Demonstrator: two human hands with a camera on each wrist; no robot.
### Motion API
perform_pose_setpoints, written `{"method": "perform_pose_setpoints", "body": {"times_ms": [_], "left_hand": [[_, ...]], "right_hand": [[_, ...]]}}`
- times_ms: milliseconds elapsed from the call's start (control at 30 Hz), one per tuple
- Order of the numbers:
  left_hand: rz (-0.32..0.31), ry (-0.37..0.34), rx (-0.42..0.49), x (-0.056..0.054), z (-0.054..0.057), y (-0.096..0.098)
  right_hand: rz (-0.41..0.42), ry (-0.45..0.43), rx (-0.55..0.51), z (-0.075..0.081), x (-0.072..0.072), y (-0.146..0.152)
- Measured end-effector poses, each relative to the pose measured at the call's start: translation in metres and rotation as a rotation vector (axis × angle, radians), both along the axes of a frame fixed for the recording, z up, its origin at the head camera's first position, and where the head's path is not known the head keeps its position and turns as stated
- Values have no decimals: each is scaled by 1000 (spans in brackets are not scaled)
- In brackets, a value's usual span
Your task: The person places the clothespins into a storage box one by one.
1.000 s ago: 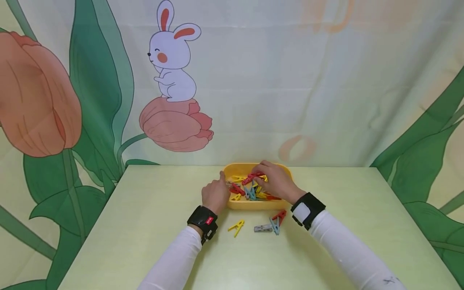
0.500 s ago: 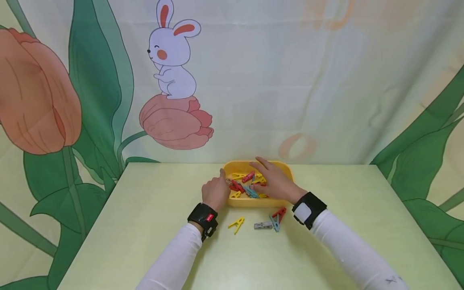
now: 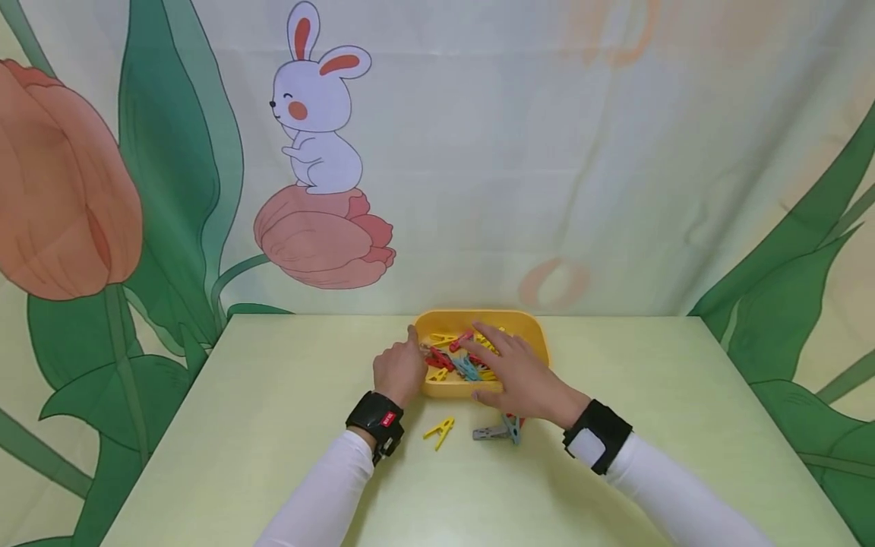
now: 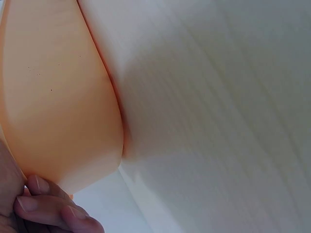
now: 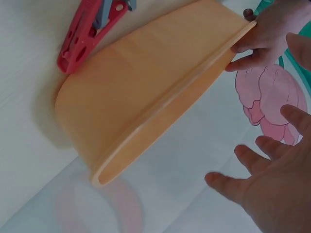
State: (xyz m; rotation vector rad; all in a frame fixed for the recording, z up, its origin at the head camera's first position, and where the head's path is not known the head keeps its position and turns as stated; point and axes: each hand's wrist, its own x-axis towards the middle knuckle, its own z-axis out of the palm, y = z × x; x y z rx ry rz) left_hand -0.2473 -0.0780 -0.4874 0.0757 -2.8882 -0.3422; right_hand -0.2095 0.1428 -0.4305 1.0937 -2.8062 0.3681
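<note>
A yellow plastic basket (image 3: 451, 390) holds several clothespins in red, yellow and blue. At its left end my left hand (image 3: 399, 371) grips the rim; in the left wrist view its curled fingers (image 4: 43, 204) lie against the basket wall. My right hand (image 3: 522, 374) hovers over the basket's front right side, fingers spread and holding nothing. The right wrist view shows those fingers (image 5: 224, 187) apart from the rim. Below the basket lie a yellow clothespin (image 3: 440, 433), a grey clothespin (image 3: 488, 434), a blue clothespin (image 3: 513, 429) and a red clothespin (image 5: 80, 39), the red one partly hidden by the right hand.
Everything rests on a pale green-yellow table (image 3: 294, 425). Close behind the basket, a hanging cloth (image 3: 472, 190) printed with a rabbit and tulips meets the table's back edge.
My right hand has let go of a red clothespin inside the basket, spread its fingers and drawn back toward the front rim. The left hand stays on the basket's left end.
</note>
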Motion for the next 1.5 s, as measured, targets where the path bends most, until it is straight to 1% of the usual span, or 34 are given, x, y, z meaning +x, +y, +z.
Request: {"method": "perform_pose_setpoints", "body": {"times_ms": [100,167,267,333,467,533,600,700,800,933,1033,1133,1200,1300,1500], "left_hand": [[3,-5,1,1,-1,0],[-2,-23,11,2,0,0],[-16,-49,14,1,1,-1],[-16,-38,11,-1,3,-3],[-2,6,6,-4,8,-8],[2,6,10,-4,10,-9],[-2,-14,15,-4,10,-10],[-4,-39,24,-2,9,-8],[-6,-38,23,-1,5,-7],[-10,-31,10,-2,6,-5],[-7,-49,15,-2,8,-4],[-1,-70,24,-1,7,-2],[-1,-79,28,1,5,-1],[-2,-80,31,2,5,0],[5,-83,33,1,5,-1]], "right_hand": [[-5,29,15,-3,12,3],[-7,48,41,-5,19,6],[3,43,68,-8,28,10],[21,45,74,-9,31,12],[65,73,79,-9,35,13],[81,73,88,-10,39,14],[92,37,96,-13,44,18],[109,-62,128,-23,52,24],[112,-147,174,-34,58,30],[69,-189,207,-44,57,38],[22,-215,207,-50,54,42],[-28,-246,205,-56,53,45],[-53,-249,213,-62,52,47],[-81,-244,228,-68,49,48],[-97,-229,219,-71,45,48]]}}
